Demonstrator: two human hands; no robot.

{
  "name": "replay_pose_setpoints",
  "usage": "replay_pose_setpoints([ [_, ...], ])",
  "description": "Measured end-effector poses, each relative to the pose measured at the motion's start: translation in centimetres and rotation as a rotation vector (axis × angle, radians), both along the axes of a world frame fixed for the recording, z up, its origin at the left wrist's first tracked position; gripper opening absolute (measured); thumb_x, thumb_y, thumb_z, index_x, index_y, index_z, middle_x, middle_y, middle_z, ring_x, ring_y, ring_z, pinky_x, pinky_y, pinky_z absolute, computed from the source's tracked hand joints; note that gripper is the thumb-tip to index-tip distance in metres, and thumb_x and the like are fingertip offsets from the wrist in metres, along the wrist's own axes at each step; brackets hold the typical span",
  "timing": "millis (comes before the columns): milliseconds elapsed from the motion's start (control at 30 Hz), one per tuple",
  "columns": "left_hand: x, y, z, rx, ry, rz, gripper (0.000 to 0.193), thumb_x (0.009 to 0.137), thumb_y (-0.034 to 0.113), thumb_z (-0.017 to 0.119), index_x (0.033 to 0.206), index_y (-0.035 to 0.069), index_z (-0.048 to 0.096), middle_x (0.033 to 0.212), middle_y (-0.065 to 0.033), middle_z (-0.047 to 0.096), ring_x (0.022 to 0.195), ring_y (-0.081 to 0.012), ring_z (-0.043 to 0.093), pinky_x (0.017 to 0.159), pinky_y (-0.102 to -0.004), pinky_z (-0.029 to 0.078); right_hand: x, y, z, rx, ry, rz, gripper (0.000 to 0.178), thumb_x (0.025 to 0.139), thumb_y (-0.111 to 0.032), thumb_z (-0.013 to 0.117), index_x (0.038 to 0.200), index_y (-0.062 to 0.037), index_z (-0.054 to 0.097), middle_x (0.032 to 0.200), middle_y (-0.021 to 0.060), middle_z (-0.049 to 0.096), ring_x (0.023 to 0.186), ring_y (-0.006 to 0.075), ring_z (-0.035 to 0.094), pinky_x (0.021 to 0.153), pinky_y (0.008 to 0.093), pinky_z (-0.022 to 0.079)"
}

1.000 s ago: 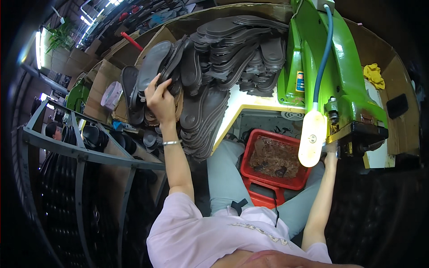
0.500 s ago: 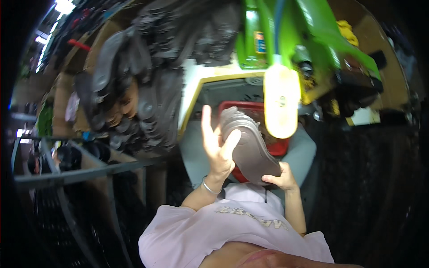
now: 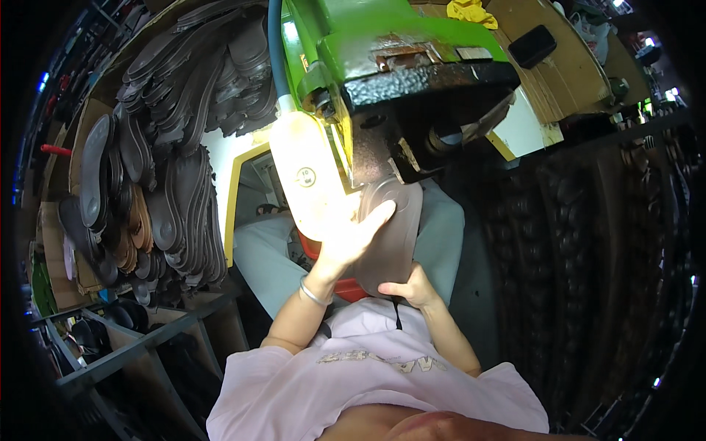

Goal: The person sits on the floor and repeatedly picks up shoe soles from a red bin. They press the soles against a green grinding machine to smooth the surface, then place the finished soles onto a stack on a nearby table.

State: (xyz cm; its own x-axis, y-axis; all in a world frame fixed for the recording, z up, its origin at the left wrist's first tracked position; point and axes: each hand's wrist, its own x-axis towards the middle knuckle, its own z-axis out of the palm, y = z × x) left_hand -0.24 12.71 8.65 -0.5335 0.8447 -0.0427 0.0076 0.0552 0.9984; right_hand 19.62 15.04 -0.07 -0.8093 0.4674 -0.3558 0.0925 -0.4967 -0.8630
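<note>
A dark grey-brown shoe sole (image 3: pixel 386 242) is held between my two hands above my lap, its long side pointing away from me. My left hand (image 3: pixel 353 234) grips its far left side, thumb lying across the top face and the other fingers washed out by the lamp glare. At the near end my right hand (image 3: pixel 413 287) pinches the sole, thumb on top and fingers underneath. The sole's far end is right at a rough brownish surface (image 3: pixel 370 153) under the black head of a green machine (image 3: pixel 412 44); whether they touch I cannot tell.
A bright oblong lamp (image 3: pixel 301 173) on a blue hose hangs just left of the machine. Piles of grey soles (image 3: pixel 180 195) fill a cardboard box at the left. Below my hands sits a red container (image 3: pixel 351 289). A metal rack (image 3: pixel 147 349) stands at lower left, a black phone-like object (image 3: pixel 532 46) far right.
The sole, held clear of the machine before, is now up at its head. My left fingers, raised and spread earlier, are lower against the sole. The whole view has turned toward the right.
</note>
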Motion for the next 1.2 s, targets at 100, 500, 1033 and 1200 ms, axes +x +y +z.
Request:
replay_pose_setpoints([
  [100, 0.6, -0.9, -0.4, 0.036, -0.144, 0.059, 0.023, 0.083, 0.003, 0.066, 0.105, -0.006, 0.065, 0.091, -0.0052, 0.067, 0.080, -0.0084, 0.060, 0.073, -0.0228, 0.049, 2.1, 0.5, 0.3, -0.021, -0.023, -0.063, 0.044, 0.069, -0.003, 0.077, 0.109, 0.0061, 0.060, 0.103, 0.0093, 0.065, 0.094, 0.0162, 0.060, 0.084, 0.0277, 0.048],
  [500, 1.4, -0.3, -2.5, 0.044, 0.062, 0.053, 0.025, 0.083, 0.002, 0.065, 0.107, -0.006, 0.062, 0.089, -0.0041, 0.065, 0.079, -0.0073, 0.057, 0.071, -0.0212, 0.047, 1.9, 16.2, 7.4, 0.238, 0.287, -0.615, 0.036, 0.082, -0.006, 0.062, 0.116, 0.0001, 0.050, 0.109, 0.0109, 0.060, 0.102, 0.0193, 0.058, 0.092, 0.0309, 0.045],
  [1033, -4.6, -7.3, 0.2, 0.317, -0.390, 0.299, 0.021, 0.081, 0.000, 0.063, 0.100, -0.009, 0.063, 0.087, -0.0104, 0.067, 0.076, -0.0137, 0.063, 0.070, -0.0245, 0.050, -7.4, 13.0, 7.5, 0.204, 0.423, -0.390, 0.034, 0.080, 0.001, 0.059, 0.113, 0.0013, 0.055, 0.102, 0.0072, 0.060, 0.091, 0.0162, 0.058, 0.084, 0.0302, 0.048],
  [1200, -4.8, -11.2, -2.2, 0.205, -0.458, 0.374, 0.024, 0.085, 0.002, 0.059, 0.107, -0.008, 0.058, 0.096, -0.0106, 0.066, 0.086, -0.0137, 0.062, 0.081, -0.0251, 0.047, -9.2, 9.5, 8.9, 0.175, 0.379, -0.368, 0.034, 0.077, 0.003, 0.065, 0.110, 0.0002, 0.058, 0.100, 0.0061, 0.063, 0.090, 0.0131, 0.060, 0.081, 0.0264, 0.047],
])
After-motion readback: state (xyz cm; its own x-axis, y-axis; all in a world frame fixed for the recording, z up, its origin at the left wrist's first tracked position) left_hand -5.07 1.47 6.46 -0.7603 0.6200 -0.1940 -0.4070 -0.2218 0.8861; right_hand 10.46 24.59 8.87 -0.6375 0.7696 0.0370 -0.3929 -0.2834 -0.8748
